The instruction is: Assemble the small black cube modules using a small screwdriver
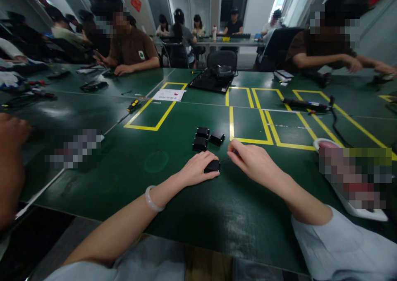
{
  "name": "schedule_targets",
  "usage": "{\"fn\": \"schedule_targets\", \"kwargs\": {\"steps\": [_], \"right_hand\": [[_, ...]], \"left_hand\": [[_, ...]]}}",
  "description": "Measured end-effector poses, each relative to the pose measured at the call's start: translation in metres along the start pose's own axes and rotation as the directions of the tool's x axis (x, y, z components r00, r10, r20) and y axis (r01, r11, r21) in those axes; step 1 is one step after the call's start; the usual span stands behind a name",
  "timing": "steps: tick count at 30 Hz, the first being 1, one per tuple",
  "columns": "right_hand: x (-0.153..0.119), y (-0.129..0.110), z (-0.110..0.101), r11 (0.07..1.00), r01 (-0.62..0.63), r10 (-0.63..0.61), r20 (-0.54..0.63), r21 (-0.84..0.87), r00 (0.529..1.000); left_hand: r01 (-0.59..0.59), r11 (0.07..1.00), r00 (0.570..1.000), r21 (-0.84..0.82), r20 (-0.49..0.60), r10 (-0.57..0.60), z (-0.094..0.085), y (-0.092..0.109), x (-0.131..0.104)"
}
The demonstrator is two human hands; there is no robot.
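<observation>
On the green table (186, 206), my left hand (198, 167) is closed around a small black box (212, 166), which rests on the tabletop. Just right of it, my right hand (246, 157) is pinched on a thin dark rod (226, 159) that points at the box's right end. The rod's far part is hidden in my fingers. Beyond my left hand stand two similar black boxes (200, 142) close together, and another black box (217, 137) lies tilted at their right.
Yellow tape outlines (251, 141) mark the table. A yellow-black screwdriver (133, 105) lies at the left, a white tray (350, 208) at the right, a black bag (214, 78) farther back. Another person's hand (12, 128) is at the left edge; other people sit across.
</observation>
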State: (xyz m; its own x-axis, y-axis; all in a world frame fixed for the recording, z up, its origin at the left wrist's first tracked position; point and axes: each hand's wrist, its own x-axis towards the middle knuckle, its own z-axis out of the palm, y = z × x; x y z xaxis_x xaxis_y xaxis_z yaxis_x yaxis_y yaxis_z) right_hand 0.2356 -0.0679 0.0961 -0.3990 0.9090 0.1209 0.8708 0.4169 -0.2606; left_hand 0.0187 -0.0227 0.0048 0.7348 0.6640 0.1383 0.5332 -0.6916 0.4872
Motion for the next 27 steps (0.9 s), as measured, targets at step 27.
{"fn": "schedule_targets", "kwargs": {"steps": [27], "right_hand": [[0.0027,-0.0040,0.0060,0.981,-0.033,0.041,0.040,-0.189,0.998]], "left_hand": [[-0.097,0.994,0.994,0.047,0.053,0.095,0.0042,-0.0051,0.0017]]}}
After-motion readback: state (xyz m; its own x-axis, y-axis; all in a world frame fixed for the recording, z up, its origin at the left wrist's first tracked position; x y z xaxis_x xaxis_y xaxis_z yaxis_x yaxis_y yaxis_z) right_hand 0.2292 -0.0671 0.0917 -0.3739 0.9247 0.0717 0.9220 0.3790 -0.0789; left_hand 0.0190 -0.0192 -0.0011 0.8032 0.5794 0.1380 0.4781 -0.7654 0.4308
